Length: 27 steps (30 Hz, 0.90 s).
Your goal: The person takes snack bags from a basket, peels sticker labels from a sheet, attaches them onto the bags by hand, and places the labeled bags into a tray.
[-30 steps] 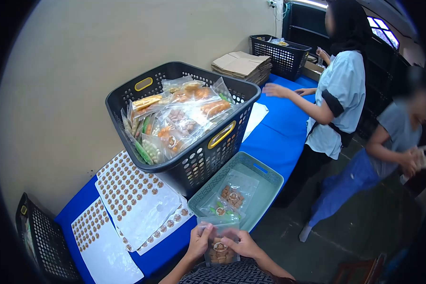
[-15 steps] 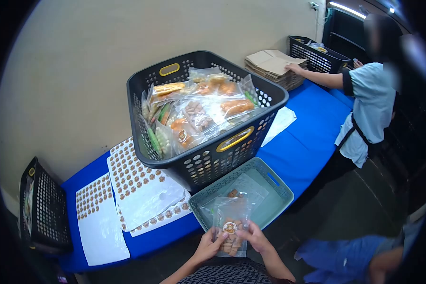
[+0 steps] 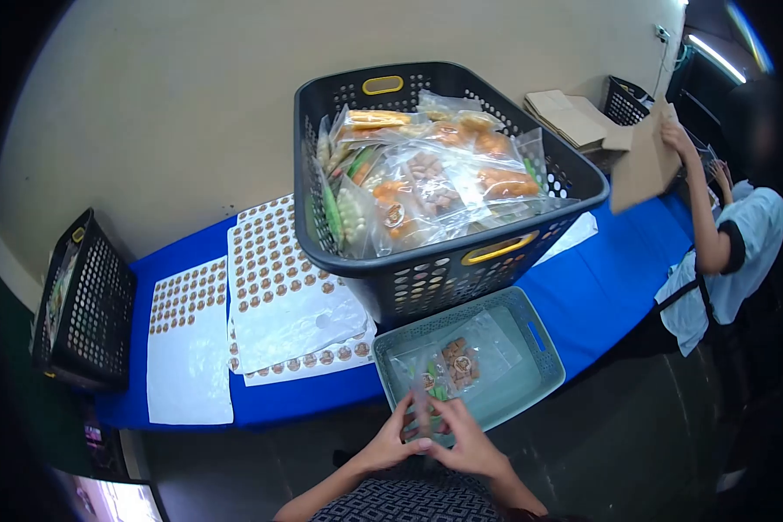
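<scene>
Between my left hand (image 3: 396,442) and my right hand (image 3: 463,438) is a clear snack bag (image 3: 423,409), turned nearly edge-on, with the fingers of both hands closed about its sides. Its contents are mostly hidden at this angle. Just beyond my hands, a grey-green tray (image 3: 544,372) holds another clear bag of brown pieces (image 3: 461,364) with a round sticker. Some green pieces (image 3: 438,391) show beside it, partly covered by my fingers.
A large black basket (image 3: 444,283) full of filled bags stands behind the tray. Sticker sheets (image 3: 187,374) lie on the blue cloth (image 3: 261,407). Another black basket (image 3: 91,304) is at left. At right, a co-worker (image 3: 726,252) holds a brown paper piece (image 3: 644,165) near a brown stack (image 3: 574,122).
The bag in my hands has turned from face-on to nearly edge-on. The co-worker has lifted a brown paper piece off the stack. My view has shifted, moving the scene rightward.
</scene>
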Available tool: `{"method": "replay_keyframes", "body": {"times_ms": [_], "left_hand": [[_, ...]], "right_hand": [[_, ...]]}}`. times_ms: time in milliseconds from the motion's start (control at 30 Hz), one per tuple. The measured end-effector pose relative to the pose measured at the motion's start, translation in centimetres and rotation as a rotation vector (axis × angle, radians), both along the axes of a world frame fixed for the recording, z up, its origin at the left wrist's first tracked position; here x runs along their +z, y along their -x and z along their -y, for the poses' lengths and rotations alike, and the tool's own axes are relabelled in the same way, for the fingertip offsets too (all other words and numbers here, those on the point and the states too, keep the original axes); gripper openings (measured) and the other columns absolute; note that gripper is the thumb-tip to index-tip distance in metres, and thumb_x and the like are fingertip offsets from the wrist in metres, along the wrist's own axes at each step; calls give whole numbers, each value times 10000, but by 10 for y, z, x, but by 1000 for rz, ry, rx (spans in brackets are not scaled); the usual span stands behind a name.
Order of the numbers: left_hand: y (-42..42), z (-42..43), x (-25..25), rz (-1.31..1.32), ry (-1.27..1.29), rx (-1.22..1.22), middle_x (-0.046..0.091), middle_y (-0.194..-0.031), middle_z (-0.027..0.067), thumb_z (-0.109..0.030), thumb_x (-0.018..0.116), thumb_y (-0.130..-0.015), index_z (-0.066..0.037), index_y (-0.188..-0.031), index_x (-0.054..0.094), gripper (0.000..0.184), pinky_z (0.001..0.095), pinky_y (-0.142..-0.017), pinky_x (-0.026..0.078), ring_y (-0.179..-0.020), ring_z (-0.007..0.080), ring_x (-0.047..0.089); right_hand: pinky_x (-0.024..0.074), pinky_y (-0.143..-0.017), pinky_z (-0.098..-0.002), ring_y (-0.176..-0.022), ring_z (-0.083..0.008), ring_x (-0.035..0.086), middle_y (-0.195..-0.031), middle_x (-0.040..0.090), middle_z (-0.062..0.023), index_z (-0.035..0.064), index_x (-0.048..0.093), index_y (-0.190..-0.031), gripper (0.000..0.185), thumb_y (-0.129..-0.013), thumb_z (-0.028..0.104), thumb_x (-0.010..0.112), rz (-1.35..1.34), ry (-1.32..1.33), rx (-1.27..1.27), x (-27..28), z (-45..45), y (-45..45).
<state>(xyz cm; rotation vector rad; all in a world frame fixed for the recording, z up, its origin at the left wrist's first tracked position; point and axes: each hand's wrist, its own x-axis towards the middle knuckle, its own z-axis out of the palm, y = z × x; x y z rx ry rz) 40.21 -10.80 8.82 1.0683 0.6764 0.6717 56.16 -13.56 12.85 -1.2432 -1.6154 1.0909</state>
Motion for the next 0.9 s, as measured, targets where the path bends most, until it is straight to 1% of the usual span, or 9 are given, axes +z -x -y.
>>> {"method": "replay_keyframes", "body": {"times_ms": [67, 133, 200, 400, 467, 533, 700, 767, 900], "left_hand": [[-1, 2, 3, 52, -18, 26, 306, -1247, 128, -258, 538, -809, 7, -1282, 160, 661, 316, -923, 319, -1134, 196, 343], [0, -1, 17, 125, 298, 145, 427, -1135, 112, -239, 462, -859, 23, -1237, 276, 496, 258, -857, 362, -1017, 134, 433], [6, 2, 8, 11, 286, 217, 536, -973, 77, -228, 401, -888, 20, -1153, 399, 363, 230, -778, 396, -872, 89, 495], [13, 6, 12, -135, 24, 309, 581, -841, 66, -245, 445, -871, 22, -1043, 476, 319, 224, -664, 432, -738, 82, 529], [18, 4, 20, -375, -98, 232, 567, -816, 87, -255, 470, -857, 24, -918, 494, 287, 235, -609, 459, -713, 99, 546], [25, 5, 6, -342, 19, 244, 546, -801, 97, -239, 459, -860, 12, -886, 477, 253, 251, -588, 479, -712, 121, 553], [54, 6, 4, -276, 79, 385, 510, -777, 94, -201, 483, -845, -4, -769, 448, 214, 274, -568, 510, -711, 158, 562], [68, 7, 3, -253, 107, 447, 530, -773, 78, -195, 507, -836, -2, -763, 467, 210, 255, -590, 490, -714, 130, 554], [92, 8, 0, -253, 64, 491, 533, -770, 67, -184, 505, -836, -12, -764, 477, 189, 252, -619, 484, -733, 123, 551]], "right_hand": [[404, -708, -311, -863, -244, 463, -1014, 400, -159, 17, 427, -1115, 479, -731, 237, 608, 22, 85, 108, -4, -3, 4], [390, -726, -304, -834, -248, 455, -992, 409, -149, 6, 409, -1122, 473, -751, 242, 582, 234, -274, -133, -9, -11, 5], [386, -729, -295, -844, -225, 451, -1024, 417, -144, -14, 382, -1128, 519, -735, 240, 606, 186, -246, -287, -19, -16, 8], [434, -745, -266, -857, -142, 533, -965, 542, -89, -19, 388, -1102, 459, -729, 96, 629, -584, 437, 15, -23, -23, 17], [438, -742, -259, -844, -139, 542, -948, 553, -89, -16, 415, -1073, 403, -733, 64, 617, -581, 466, 27, -31, -27, 10], [442, -739, -252, -831, -135, 551, -931, 565, -88, -13, 442, -1044, 350, -738, 32, 604, -578, 497, 27, -43, -31, -4], [456, -658, -256, -752, -146, 580, -831, 595, -79, 19, 512, -936, 326, -669, 102, 679, -356, 198, -435, -47, -49, -53], [455, -619, -310, -708, -224, 598, -744, 601, -112, 31, 513, -933, 387, -613, 145, 697, 373, 240, -687, -28, -52, -60], [433, -658, -413, -752, -329, 569, -769, 600, -141, 41, 512, -921, 352, -625, 165, 655, 716, 178, -792, -38, -52, -40]]}}
